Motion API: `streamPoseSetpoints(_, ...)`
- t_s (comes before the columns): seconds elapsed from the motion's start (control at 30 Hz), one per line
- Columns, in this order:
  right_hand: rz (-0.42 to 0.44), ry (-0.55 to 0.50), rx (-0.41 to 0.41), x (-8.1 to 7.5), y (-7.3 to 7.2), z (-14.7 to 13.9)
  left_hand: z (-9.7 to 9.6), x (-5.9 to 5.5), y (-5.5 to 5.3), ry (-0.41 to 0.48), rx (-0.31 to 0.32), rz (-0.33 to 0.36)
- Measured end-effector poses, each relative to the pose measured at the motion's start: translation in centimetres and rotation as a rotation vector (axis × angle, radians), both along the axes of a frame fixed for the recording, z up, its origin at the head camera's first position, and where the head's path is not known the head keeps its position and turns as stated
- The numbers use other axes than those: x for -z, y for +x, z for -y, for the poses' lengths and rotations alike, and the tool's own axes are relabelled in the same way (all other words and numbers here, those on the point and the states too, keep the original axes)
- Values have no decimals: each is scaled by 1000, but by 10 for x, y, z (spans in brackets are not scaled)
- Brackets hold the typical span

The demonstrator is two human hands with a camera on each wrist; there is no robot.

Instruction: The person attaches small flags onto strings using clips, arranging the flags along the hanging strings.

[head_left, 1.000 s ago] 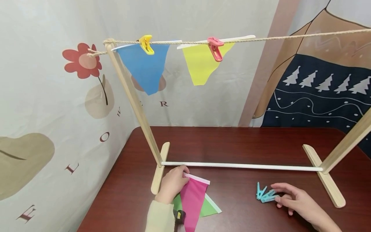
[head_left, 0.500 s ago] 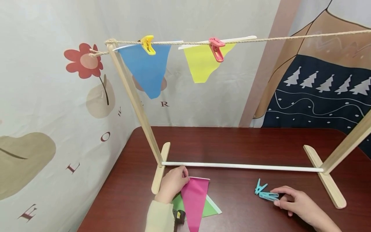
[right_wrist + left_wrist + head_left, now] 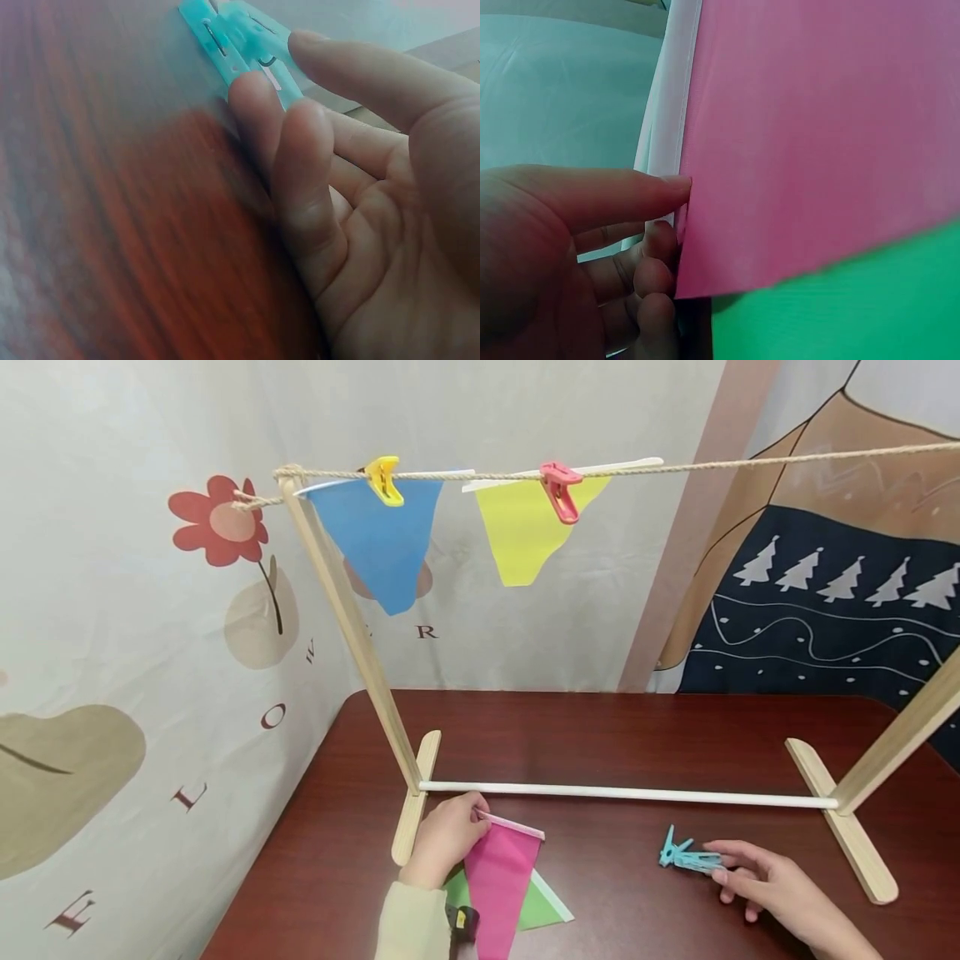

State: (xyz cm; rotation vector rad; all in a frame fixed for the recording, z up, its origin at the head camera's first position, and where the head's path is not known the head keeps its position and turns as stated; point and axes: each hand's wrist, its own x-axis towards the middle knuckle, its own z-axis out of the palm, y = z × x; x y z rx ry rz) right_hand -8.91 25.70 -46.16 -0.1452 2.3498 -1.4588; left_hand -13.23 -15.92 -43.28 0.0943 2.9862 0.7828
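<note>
My left hand [image 3: 450, 831] pinches the white-edged top corner of a magenta pennant flag [image 3: 502, 872]. In the left wrist view the thumb lies across the white hem [image 3: 671, 112]. A green pennant [image 3: 543, 902] lies under the magenta one, partly hidden by it. My right hand [image 3: 768, 881] pinches one turquoise clothespin [image 3: 697, 861] by its end between thumb and fingers, low over the table. Another turquoise clothespin [image 3: 667, 847] is right against it on the left. The right wrist view shows the held clothespin [image 3: 274, 79] partly behind the fingertips.
A wooden stand with a left post [image 3: 348, 635] and a white bottom bar [image 3: 622, 792] spans the dark red table [image 3: 555, 735]. On its rope [image 3: 750, 462] hang a blue pennant [image 3: 382, 543] under a yellow clip [image 3: 385, 482] and a yellow pennant [image 3: 517, 535] under a pink clip [image 3: 560, 493].
The magenta pennant's top edge has tilted slightly in my left hand. The turquoise clothespins have shifted and turned a little at my right fingers.
</note>
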Motion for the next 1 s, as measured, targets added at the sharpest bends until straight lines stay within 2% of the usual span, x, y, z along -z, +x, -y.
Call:
streamPoseSetpoints(0.23,6,-2,1,1,1,-2,0,1,0,-4,28,-14)
streamPoseSetpoints(0.57,-73,-36,45,4,1,0,1,3,0,-49,70,-68)
streamPoseSetpoints(0.63,-64,-35,51,4,0,1,2,4,0,-49,73,-82)
streamPoseSetpoints(0.87,-112,-97,-29,5,-1,-1,1,7,0,-34,78,-157)
streamPoseSetpoints(1.0,-72,-37,-9,1,-1,2,2,7,-1,-20,108,-146)
